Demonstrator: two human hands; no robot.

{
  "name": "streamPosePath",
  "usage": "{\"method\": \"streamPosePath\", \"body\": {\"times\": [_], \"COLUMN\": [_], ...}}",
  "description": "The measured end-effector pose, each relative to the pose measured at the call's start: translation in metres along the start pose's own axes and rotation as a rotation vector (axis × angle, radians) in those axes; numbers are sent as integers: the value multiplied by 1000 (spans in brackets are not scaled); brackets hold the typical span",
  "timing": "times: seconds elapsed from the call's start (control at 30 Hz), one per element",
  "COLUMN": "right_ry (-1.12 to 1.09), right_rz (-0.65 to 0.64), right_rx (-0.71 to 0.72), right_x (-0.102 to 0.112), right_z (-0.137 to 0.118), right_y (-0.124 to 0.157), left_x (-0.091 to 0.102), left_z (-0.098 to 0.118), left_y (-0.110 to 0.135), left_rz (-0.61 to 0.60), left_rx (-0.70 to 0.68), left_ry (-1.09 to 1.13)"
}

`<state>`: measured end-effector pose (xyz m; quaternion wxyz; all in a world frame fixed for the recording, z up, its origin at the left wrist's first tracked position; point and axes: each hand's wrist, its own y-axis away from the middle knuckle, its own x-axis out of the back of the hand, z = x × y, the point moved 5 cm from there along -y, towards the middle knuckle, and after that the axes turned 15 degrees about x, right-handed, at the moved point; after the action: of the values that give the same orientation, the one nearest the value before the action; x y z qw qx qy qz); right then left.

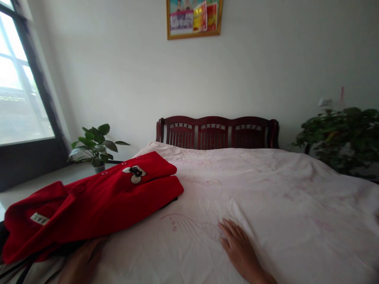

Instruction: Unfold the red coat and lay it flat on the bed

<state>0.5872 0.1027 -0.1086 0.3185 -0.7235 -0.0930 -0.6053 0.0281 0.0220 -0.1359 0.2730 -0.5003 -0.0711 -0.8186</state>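
Observation:
A red coat (109,205) lies folded on the left side of the bed, with ring-like buttons along its far edge, a black-and-white patch on it and a pale label at its near end. Some black cloth shows beneath its near edge. Close against that edge is my left hand (84,258), dark and blurred, and its fingers cannot be made out. My right hand (238,246) rests palm down on the pale, pink-patterned bed sheet (284,221), fingers stretched out, holding nothing. A crease in the sheet runs beside its fingertips.
A dark red wooden bench back (214,132) stands beyond the bed against the wall. Potted plants are at the left (97,144) and right (346,138). A framed picture (194,19) hangs above, and a window (25,79) is at far left.

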Motion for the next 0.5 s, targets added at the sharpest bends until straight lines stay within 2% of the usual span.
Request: {"method": "streamPosePath", "body": {"times": [0.5], "right_ry": [-14], "right_rz": [-23], "right_rx": [-26], "right_x": [3], "right_z": [-3], "right_y": [0], "left_x": [-4], "left_z": [-9], "left_y": [-3], "left_rz": [-25], "left_rx": [-58], "left_ry": [0]}}
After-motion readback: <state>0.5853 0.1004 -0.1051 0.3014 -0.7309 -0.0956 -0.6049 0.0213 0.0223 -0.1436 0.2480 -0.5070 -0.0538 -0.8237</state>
